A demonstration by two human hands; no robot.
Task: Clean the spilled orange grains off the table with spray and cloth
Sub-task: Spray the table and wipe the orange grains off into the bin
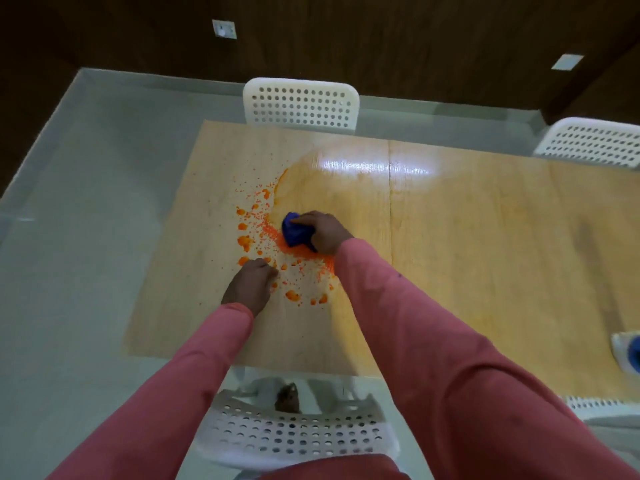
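We grasp the blue cloth in our right hand at the orange grains' three-o'clock edge; our left hand rests clenched at seven o'clock, bare table open toward three.

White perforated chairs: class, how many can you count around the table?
4. One chair at the table's far side, one at the far right, one nearest the person, and one partly cut off at lower right. Others may sit outside the picture.

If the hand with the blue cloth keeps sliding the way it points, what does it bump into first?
The right hand points left behind the blue cloth, so the cloth would probably plough first into the orange grains right beside it on the table.
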